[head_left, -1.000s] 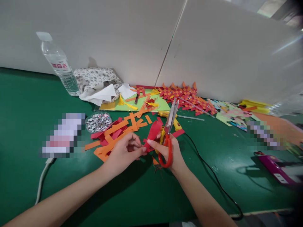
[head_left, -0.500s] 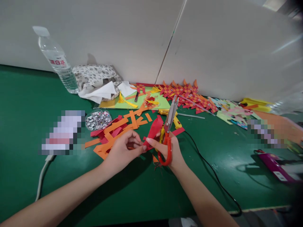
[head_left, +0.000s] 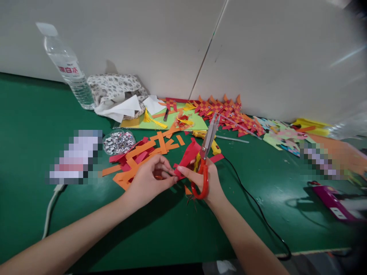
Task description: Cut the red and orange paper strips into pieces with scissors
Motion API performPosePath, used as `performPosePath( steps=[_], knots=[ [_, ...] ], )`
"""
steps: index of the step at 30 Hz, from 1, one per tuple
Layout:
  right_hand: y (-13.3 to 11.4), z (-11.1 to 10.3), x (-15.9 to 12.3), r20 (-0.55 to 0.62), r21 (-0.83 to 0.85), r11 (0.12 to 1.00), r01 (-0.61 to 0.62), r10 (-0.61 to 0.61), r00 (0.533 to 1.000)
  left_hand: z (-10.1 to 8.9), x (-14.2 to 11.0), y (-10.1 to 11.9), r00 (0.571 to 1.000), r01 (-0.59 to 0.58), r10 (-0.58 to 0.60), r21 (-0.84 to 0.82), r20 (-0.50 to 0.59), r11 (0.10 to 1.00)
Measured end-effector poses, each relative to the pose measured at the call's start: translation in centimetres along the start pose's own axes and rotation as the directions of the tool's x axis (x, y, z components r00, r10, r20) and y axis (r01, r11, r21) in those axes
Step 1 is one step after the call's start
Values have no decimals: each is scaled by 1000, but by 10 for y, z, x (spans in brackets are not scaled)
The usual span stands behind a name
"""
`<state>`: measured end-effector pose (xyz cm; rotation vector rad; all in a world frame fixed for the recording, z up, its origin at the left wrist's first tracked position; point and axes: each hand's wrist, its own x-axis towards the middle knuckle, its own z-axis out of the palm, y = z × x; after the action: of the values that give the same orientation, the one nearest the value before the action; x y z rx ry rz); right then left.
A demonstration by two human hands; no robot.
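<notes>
A red paper piece [head_left: 188,153] is held up at the middle of the table. Its lower end is pinched between the thumb and fingers of my left hand [head_left: 151,176]. The thumb of my right hand [head_left: 212,184] presses on the same paper from the right side. That hand also carries a pair of scissors [head_left: 205,168] with red handles; their blades point up and away from me, nearly closed. A yellow glue gun [head_left: 216,148] lies on the table behind the scissors, partly hidden. Orange paper strips [head_left: 140,151] and red ones are heaped beside my left hand.
Woven paper fish [head_left: 229,114] are piled by the wall. A clear dish of googly eyes [head_left: 119,142], a phone [head_left: 77,154], a water bottle [head_left: 69,68] and a patterned cloth pouch [head_left: 114,86] stand left. A black cord [head_left: 252,196] and a purple power strip [head_left: 329,200] lie right.
The view has tilted slightly, so the table things sit a little higher. Both hands keep their grip on the red paper, and the scissors stay in my right hand.
</notes>
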<state>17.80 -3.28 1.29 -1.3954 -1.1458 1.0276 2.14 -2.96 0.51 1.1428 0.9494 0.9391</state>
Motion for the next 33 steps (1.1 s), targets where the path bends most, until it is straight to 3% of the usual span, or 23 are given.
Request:
performPosePath(
  steps=[6, 17, 27, 33],
  knots=[
    [-2, 1, -1, 1, 9, 1000, -1, 1, 1000, -1, 0, -1, 1000, -10, 10, 11, 0, 1000],
    [-3, 1, 0, 19, 19, 1000, 13, -13, 1000, -3, 1, 4, 991, 133, -134, -61, 0, 989],
    [-4, 2, -1, -19, -34, 999, 32, -32, 999, -1, 3, 3, 989, 141, -143, -88, -20, 986],
    [-2, 2, -1, -9, 33, 999, 14, -13, 1000, -2, 2, 2, 990, 138, -139, -79, -6, 987]
  ],
)
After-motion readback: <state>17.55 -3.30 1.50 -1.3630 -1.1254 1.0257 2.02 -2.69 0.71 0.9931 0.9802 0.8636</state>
